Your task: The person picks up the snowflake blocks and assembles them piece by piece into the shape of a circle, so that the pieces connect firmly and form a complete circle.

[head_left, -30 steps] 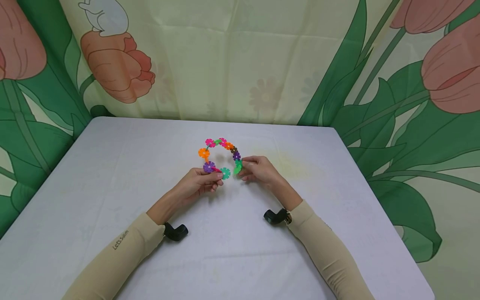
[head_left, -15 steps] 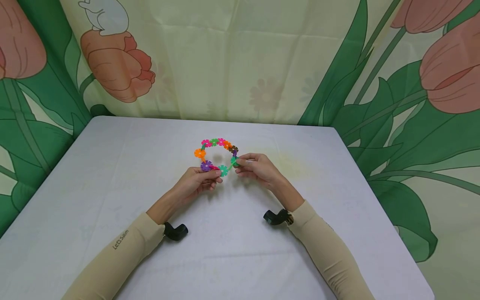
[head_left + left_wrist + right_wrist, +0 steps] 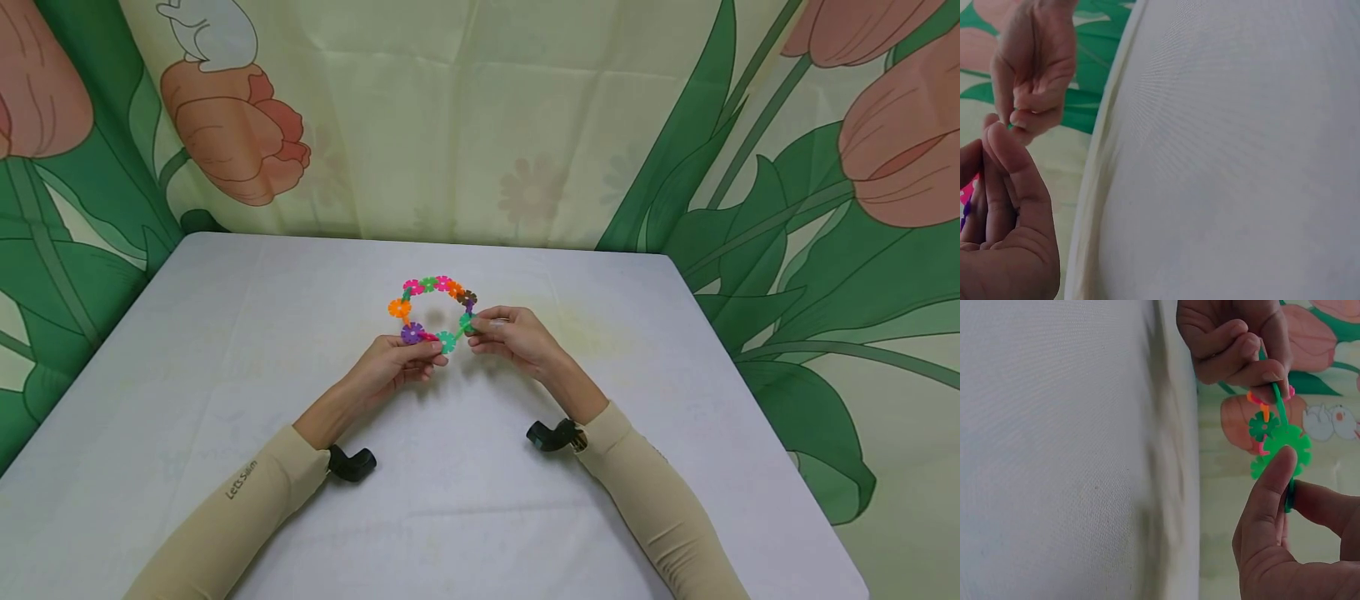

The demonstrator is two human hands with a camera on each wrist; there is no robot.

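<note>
Several notched plastic flower discs are linked into a colourful ring [image 3: 399,308], held up above the table between both hands. My left hand [image 3: 390,367] pinches its near side by the pink disc and the teal disc [image 3: 447,342]. On the other side my right hand [image 3: 517,337] grips the ring by green discs, thumb against fingers. In the right wrist view a bright green disc [image 3: 1294,440] spans the space between the two hands and meets the teal disc's edge near the left fingertips. Fingers mostly hide the ring in the left wrist view, apart from bits of pink and purple.
A white cloth covers the table [image 3: 480,500], whose far edge lies beyond the ring. Behind it hangs a curtain [image 3: 465,125] printed with tulips and a rabbit. Each wrist carries a black camera mount, such as the left mount [image 3: 352,464].
My right hand has moved slightly left, bringing the light green disc against the teal disc, so the gap in the ring has closed. Over the last half second both hands have barely moved.
</note>
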